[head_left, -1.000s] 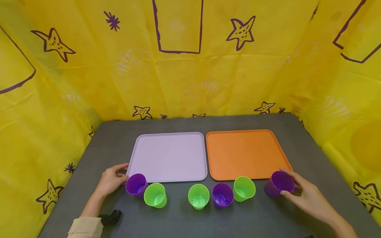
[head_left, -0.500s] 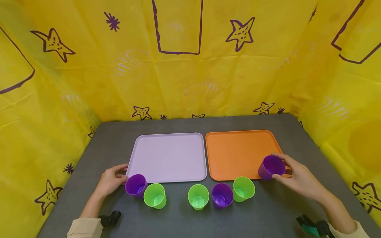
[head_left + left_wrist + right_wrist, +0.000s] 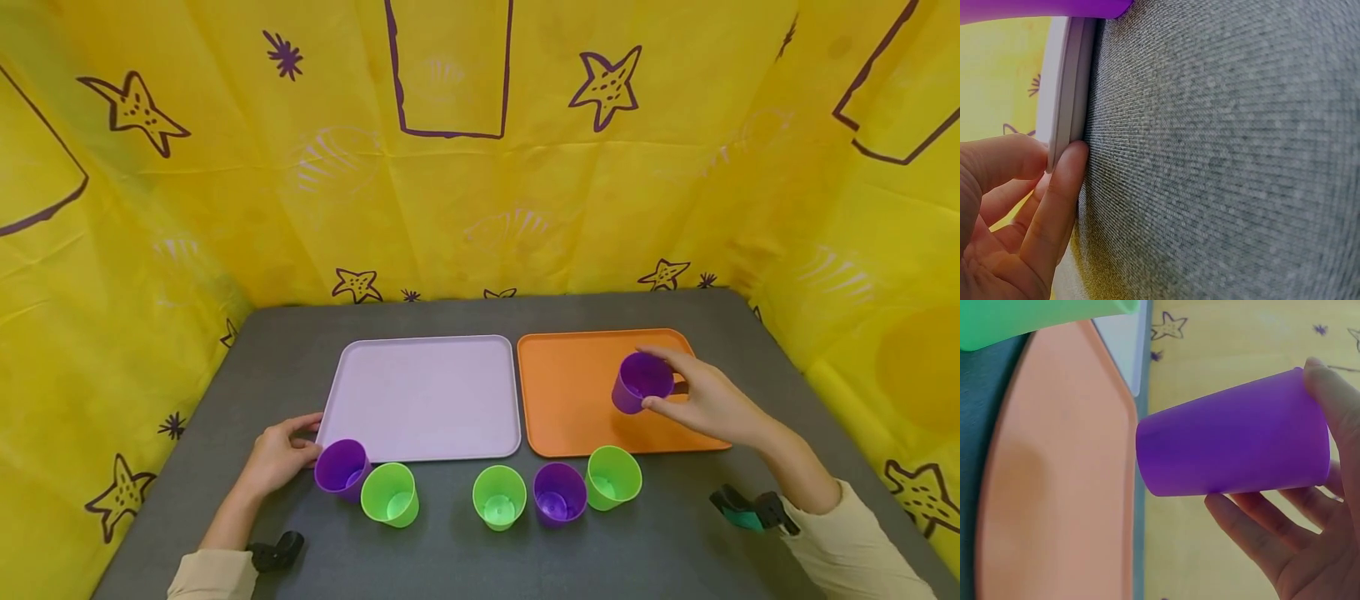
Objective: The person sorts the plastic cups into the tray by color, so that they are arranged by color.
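Note:
Between thumb and fingers my right hand (image 3: 708, 400) grips a purple cup (image 3: 628, 392), upright, over the right part of the orange tray (image 3: 562, 417). In the right wrist view the purple cup (image 3: 1235, 437) hangs above the tray's surface. My left hand (image 3: 277, 454) is at the near left corner of the lilac tray (image 3: 420, 400). The left wrist view has its thumb and a finger pinching the rim of that tray (image 3: 1067, 94). Right beside this hand stands another purple cup (image 3: 342, 471).
Along the near side of the trays stand a green cup (image 3: 390, 495), another green cup (image 3: 499, 497), a purple cup (image 3: 559, 494) and a third green cup (image 3: 613, 477). Yellow patterned cloth (image 3: 450, 208) walls in the grey table (image 3: 480, 312) at the back and sides.
My right hand has carried the purple cup from the table at the near right, up and leftward over the orange tray. The left hand stays in place.

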`<state>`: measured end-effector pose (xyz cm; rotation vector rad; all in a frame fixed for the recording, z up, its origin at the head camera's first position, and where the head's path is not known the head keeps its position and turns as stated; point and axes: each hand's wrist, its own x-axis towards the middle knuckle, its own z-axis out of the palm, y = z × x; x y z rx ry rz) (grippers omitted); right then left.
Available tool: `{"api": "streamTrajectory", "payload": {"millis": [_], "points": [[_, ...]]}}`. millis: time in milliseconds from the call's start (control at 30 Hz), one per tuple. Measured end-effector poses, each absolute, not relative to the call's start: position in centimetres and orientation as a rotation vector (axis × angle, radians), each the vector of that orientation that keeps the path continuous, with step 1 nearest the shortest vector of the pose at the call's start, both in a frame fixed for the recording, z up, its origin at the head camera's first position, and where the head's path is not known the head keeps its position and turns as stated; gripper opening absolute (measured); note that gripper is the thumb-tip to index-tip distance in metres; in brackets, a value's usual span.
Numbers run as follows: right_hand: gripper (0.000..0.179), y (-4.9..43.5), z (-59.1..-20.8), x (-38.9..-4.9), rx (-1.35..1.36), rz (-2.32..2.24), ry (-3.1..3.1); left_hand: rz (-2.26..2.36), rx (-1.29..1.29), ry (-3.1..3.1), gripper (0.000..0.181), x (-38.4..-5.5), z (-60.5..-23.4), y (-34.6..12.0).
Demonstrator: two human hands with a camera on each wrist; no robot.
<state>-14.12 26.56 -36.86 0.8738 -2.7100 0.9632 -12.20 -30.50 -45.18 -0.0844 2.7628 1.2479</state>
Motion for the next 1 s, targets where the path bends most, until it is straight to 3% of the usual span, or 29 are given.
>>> {"api": "streamTrajectory", "payload": {"millis": [667,1000], "points": [[0.064,20.8,-33.9,-19.0,0.963,1.144,-2.801,1.240,-0.066,2.773,0.054,-12.2,-45.1,-30.5],[0.063,16.5,-34.4,-20.8,1.022,1.264,-2.829,1.243,-0.071,2.771,0.054,-12.2,-45.1,-30.5]]}}
